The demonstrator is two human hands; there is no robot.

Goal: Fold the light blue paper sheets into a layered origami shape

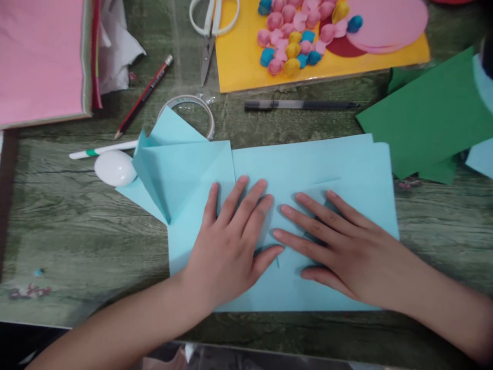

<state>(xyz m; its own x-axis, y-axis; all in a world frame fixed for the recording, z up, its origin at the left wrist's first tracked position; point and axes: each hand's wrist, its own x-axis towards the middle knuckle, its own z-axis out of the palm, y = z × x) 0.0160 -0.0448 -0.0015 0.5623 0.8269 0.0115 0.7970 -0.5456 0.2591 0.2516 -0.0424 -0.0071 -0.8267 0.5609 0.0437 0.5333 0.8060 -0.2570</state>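
Light-blue paper (292,169) lies on the table, directly under both hands. Folding appears partway: folded piece (188,169) formed at left, its raised flap (148,180) not yet flattened; whether joined to the sheet, cannot tell. Left hand (227,241) and right hand (342,246): palms down, fingers spread, grasping nothing.

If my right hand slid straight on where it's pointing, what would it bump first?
Most likely your left hand. Your right hand points across at it, and both seem to lie on the light blue paper, though depth is hard to judge.
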